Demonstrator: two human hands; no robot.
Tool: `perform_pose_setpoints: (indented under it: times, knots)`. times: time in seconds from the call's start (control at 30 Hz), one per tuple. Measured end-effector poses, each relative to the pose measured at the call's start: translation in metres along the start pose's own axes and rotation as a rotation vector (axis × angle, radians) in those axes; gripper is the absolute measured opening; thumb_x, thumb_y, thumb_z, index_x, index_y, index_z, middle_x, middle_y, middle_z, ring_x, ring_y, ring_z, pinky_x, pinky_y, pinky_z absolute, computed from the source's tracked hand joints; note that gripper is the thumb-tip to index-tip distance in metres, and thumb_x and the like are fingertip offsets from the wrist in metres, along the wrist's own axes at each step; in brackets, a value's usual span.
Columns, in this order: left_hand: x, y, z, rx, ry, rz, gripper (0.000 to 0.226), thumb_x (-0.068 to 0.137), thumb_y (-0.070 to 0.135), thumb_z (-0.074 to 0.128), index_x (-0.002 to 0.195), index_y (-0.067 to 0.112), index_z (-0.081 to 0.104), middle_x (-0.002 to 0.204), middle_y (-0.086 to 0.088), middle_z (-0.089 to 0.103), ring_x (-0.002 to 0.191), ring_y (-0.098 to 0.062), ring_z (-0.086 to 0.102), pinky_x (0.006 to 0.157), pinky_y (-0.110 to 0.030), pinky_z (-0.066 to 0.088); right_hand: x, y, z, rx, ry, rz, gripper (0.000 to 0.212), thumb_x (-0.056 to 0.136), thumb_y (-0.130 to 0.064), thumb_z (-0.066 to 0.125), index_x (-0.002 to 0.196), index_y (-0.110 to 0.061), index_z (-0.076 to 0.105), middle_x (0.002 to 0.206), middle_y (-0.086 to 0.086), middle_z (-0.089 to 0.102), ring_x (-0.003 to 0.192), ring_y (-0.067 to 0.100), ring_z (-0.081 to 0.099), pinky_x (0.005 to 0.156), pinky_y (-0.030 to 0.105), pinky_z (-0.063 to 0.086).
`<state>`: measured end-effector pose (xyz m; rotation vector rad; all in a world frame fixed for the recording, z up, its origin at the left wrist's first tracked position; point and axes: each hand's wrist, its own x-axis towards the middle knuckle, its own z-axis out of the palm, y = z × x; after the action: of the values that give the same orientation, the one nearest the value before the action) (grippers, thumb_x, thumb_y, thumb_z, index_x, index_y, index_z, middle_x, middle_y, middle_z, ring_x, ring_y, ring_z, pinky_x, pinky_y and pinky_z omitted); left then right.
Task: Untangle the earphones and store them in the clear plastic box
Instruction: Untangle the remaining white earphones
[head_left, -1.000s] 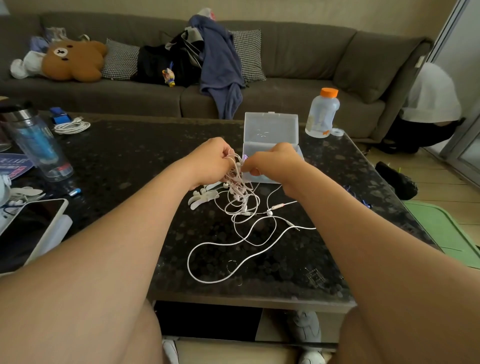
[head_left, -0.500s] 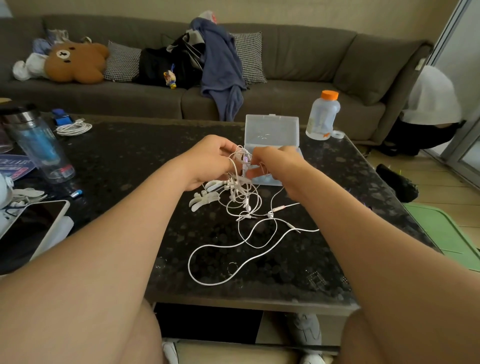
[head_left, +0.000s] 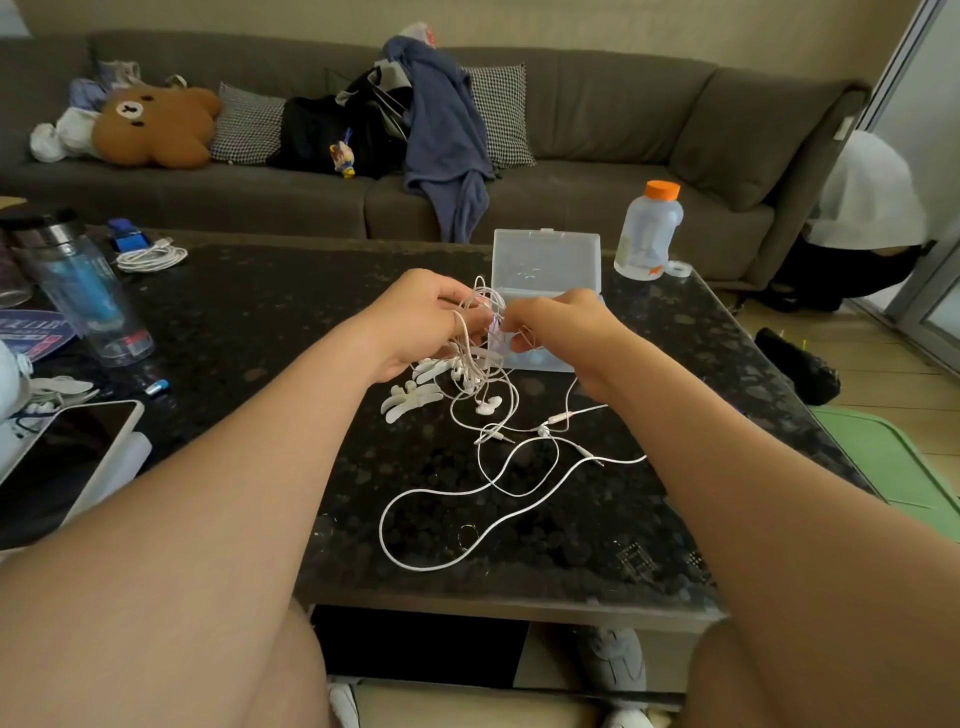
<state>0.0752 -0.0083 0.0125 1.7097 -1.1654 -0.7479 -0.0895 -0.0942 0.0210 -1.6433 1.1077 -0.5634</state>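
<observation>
Head cam: I'm watching left hand (head_left: 421, 322) and right hand (head_left: 563, 327) both pinching the earphones (head_left: 483, 387) tangle, open box (head_left: 545, 254) sitting just behind at 12 o'clock. I'm guessing hard pulling risks tightening knots.

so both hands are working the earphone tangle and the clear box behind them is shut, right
Not quite: the head view shows the clear plastic box with its lid open. The left hand and right hand do grip the earphones.
</observation>
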Motion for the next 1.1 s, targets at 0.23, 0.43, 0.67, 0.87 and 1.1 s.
perform_pose_setpoints:
  times: [0.23,0.43,0.67,0.87,1.1]
  knots:
    - [-0.002,0.005,0.001,0.020,0.037,-0.057,0.015,0.093,0.018,0.082,0.101,0.031,0.083,0.097,0.002,0.081,0.103,-0.023,0.077,0.096,-0.046,0.060,0.002,0.001,-0.001,-0.066,0.019,-0.031,0.034,0.085,-0.031,0.082,0.110,-0.013,0.071,0.105,0.002,0.063,0.099,0.018,0.056,0.065,0.026,0.040]
    - [-0.003,0.002,-0.004,0.008,0.041,-0.113,0.017,0.088,0.021,0.086,0.103,0.028,0.083,0.095,0.004,0.082,0.100,-0.016,0.078,0.101,-0.048,0.058,0.001,0.005,-0.001,-0.155,-0.003,-0.131,0.031,0.080,-0.045,0.090,0.092,-0.017,0.083,0.096,0.000,0.075,0.092,0.013,0.065,0.063,0.022,0.047]
    - [-0.003,0.006,0.003,0.146,-0.008,-0.042,0.008,0.095,0.021,0.078,0.096,0.026,0.085,0.096,0.000,0.081,0.105,-0.025,0.074,0.100,-0.047,0.058,0.008,0.010,0.002,-0.304,0.000,-0.285,0.025,0.092,-0.039,0.081,0.106,-0.019,0.081,0.084,-0.005,0.066,0.072,0.007,0.057,0.057,0.018,0.040]
    - [-0.002,0.004,0.004,0.237,-0.033,0.032,0.017,0.103,0.013,0.067,0.110,0.020,0.080,0.095,-0.005,0.082,0.101,-0.030,0.076,0.093,-0.045,0.061,0.010,0.010,0.004,-0.331,-0.047,-0.275,0.013,0.100,-0.031,0.072,0.092,-0.021,0.076,0.079,-0.002,0.066,0.072,0.011,0.058,0.061,0.022,0.043]
    - [-0.003,0.006,0.004,0.305,-0.078,-0.002,0.018,0.106,0.027,0.065,0.104,0.016,0.079,0.102,-0.010,0.078,0.106,-0.032,0.072,0.095,-0.050,0.058,0.021,0.017,0.006,-0.334,0.038,-0.281,0.022,0.099,-0.036,0.070,0.090,-0.020,0.081,0.085,0.004,0.072,0.088,0.027,0.067,0.086,0.047,0.059]
